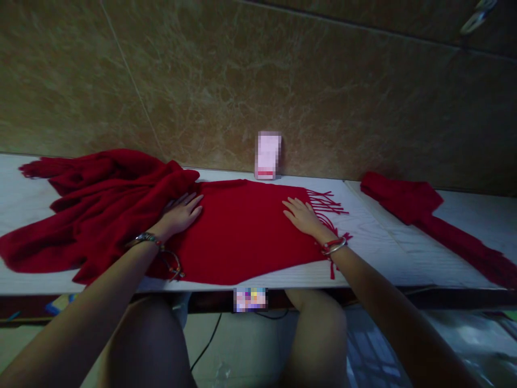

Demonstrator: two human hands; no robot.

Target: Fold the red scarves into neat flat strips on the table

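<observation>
A red fringed scarf (242,231) lies across the white tabletop, its middle part spread flat and its left part heaped in loose folds. Palm down, my left hand (181,215) rests on the scarf where the flat part meets the heap, fingers stretched out. My right hand (302,216) presses flat near the fringed right end, its fingers also extended. Tassels (327,202) fan out past that hand onto the table. Neither hand grips the cloth. Bracelets circle both wrists.
Another red cloth (407,202), folded and narrow, lies at the table's right. A pixelated pink box-like object (267,155) stands against the brown marbled wall (226,81). The white table (379,242) is narrow, with its front edge above my knees. A cable (207,342) hangs below.
</observation>
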